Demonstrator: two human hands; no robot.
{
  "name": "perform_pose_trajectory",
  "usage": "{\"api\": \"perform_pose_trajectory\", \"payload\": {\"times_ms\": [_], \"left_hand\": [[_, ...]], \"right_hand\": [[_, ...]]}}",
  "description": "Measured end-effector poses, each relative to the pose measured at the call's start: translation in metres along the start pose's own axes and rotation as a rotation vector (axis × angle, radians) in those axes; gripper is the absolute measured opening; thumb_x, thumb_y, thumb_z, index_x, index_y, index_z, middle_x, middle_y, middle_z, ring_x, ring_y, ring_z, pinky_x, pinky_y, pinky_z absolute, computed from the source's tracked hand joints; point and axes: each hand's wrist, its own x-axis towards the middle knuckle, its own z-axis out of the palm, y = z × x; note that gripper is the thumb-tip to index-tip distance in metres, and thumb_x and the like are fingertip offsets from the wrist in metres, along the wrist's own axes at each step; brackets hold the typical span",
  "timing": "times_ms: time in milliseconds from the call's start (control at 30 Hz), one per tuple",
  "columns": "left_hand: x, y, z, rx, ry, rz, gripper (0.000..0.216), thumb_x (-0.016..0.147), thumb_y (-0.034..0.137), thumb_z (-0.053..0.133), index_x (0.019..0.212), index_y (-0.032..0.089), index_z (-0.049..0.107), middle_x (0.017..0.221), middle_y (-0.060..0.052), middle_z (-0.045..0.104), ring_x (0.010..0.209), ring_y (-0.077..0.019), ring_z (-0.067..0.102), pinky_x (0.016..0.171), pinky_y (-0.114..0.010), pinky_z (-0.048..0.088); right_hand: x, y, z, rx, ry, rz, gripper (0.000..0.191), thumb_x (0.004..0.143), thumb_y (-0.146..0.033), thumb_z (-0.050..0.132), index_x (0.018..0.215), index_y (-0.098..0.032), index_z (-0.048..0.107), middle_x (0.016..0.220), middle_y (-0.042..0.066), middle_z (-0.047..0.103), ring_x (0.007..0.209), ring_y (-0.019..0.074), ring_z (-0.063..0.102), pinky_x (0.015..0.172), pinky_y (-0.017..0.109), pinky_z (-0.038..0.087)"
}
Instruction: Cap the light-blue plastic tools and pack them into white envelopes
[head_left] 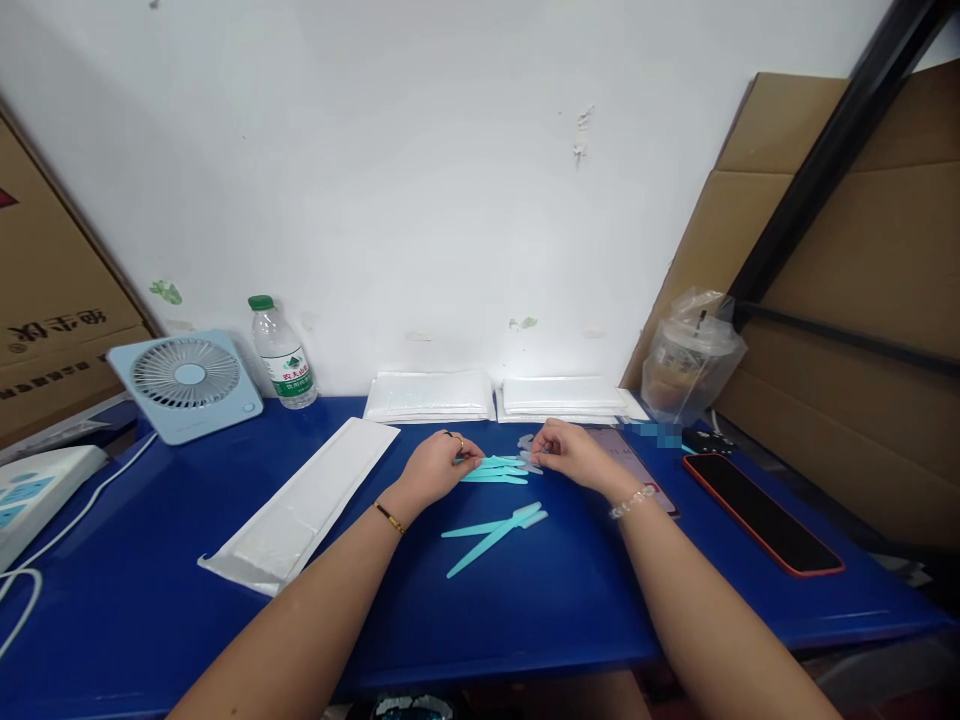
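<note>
My left hand [440, 468] is closed in a pinch at the handle ends of several teal eyebrow razors [502, 468], which lie fanned on the blue table. My right hand [574, 455] pinches at the small clear blade caps [527, 443] just right of those razors; its fingertips partly cover the cap between them. Nearer to me, two more teal eyebrow razors [487, 540] lie crossed, their heads pointing right with clear covers on them.
A white padded mailer [307, 500] lies on the left, with stacked white packs [431, 397] along the wall. Further left stand a blue fan [189, 385] and a water bottle [283, 355]. Phones [761, 515] and a bagged drink cup [691, 360] are on the right.
</note>
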Motion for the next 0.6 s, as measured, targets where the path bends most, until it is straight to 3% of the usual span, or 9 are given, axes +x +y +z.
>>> {"api": "perform_pose_trajectory", "payload": {"times_ms": [133, 267, 367, 467, 600], "left_hand": [[0.0, -0.006, 0.006, 0.051, 0.006, 0.0, 0.037, 0.079, 0.041, 0.057, 0.113, 0.029, 0.062, 0.105, -0.004, 0.059, 0.099, -0.0227, 0.05, 0.082, -0.031, 0.041], [-0.002, -0.004, 0.009, 0.066, -0.055, 0.04, 0.031, 0.081, 0.042, 0.054, 0.108, 0.028, 0.063, 0.101, -0.004, 0.059, 0.094, -0.0209, 0.052, 0.081, -0.03, 0.041], [-0.005, 0.003, 0.003, 0.067, -0.019, 0.04, 0.034, 0.081, 0.044, 0.054, 0.109, 0.027, 0.062, 0.101, -0.004, 0.06, 0.095, -0.0216, 0.053, 0.081, -0.031, 0.041], [-0.008, 0.012, -0.005, 0.003, 0.025, 0.063, 0.04, 0.085, 0.049, 0.046, 0.113, 0.025, 0.06, 0.106, -0.005, 0.061, 0.097, -0.0214, 0.053, 0.081, -0.03, 0.042], [-0.009, 0.02, -0.009, -0.103, -0.133, 0.117, 0.035, 0.088, 0.043, 0.042, 0.102, 0.022, 0.066, 0.095, -0.002, 0.068, 0.081, -0.0163, 0.059, 0.071, -0.024, 0.043]], "right_hand": [[-0.004, -0.011, -0.005, 0.056, -0.126, -0.028, 0.024, 0.074, -0.041, 0.064, 0.08, -0.018, 0.066, 0.084, 0.003, 0.056, 0.069, 0.0132, 0.052, 0.061, 0.025, 0.04], [-0.009, -0.027, -0.004, 0.09, -0.393, -0.146, 0.03, 0.065, -0.044, 0.073, 0.079, -0.018, 0.068, 0.077, 0.001, 0.056, 0.068, 0.0129, 0.05, 0.059, 0.023, 0.039], [-0.008, -0.029, 0.002, 0.117, -0.481, -0.133, 0.028, 0.066, -0.043, 0.072, 0.073, -0.017, 0.067, 0.072, 0.0, 0.054, 0.061, 0.0106, 0.047, 0.055, 0.022, 0.037], [-0.006, -0.026, 0.005, 0.159, -0.358, -0.095, 0.025, 0.072, -0.042, 0.066, 0.074, -0.017, 0.064, 0.073, 0.0, 0.053, 0.061, 0.0105, 0.047, 0.056, 0.022, 0.039], [-0.004, -0.023, 0.004, 0.163, -0.149, -0.078, 0.022, 0.077, -0.039, 0.062, 0.076, -0.018, 0.062, 0.079, 0.001, 0.054, 0.065, 0.011, 0.05, 0.059, 0.023, 0.039]]}}
